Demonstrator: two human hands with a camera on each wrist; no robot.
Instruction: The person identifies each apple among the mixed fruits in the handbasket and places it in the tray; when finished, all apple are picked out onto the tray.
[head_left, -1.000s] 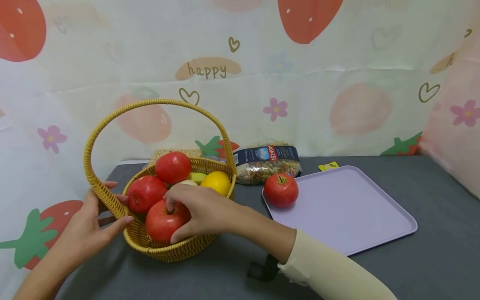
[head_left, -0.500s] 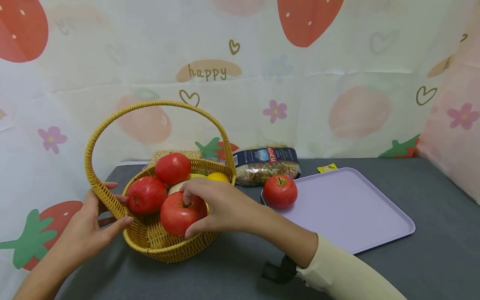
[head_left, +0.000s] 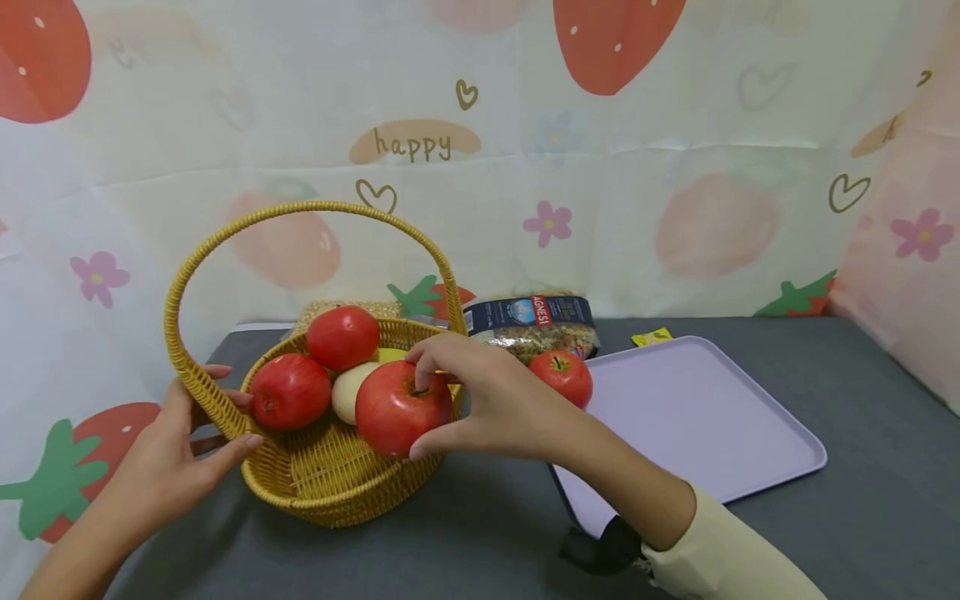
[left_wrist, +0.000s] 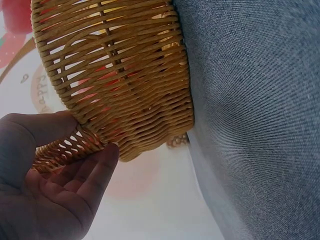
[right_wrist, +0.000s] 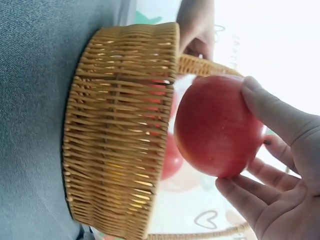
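Note:
My right hand (head_left: 502, 400) holds a large red apple (head_left: 397, 412) by thumb and fingertips, its stem side toward the palm. In the right wrist view the apple (right_wrist: 220, 127) is above the rim of the yellow wicker basket (right_wrist: 120, 125). At the basket's left side, my left hand (head_left: 183, 450) grips the foot of the tall arched handle (head_left: 176, 317), also seen in the left wrist view. Inside the basket (head_left: 341, 512) sit two more red apples, one at the left (head_left: 291, 392) and one at the back (head_left: 343, 337), beside a pale round fruit (head_left: 351, 392).
Right of the basket lies a lilac tray (head_left: 705, 425), with another red apple (head_left: 562, 377) at its left corner. Behind are a pasta bag (head_left: 532, 321) and a small yellow packet (head_left: 651, 337). A grey cloth (head_left: 862, 400) covers the table before a printed curtain.
My right hand has lifted the apple from the basket's front and carried it right, over the right rim. My left hand has kept its hold on the handle.

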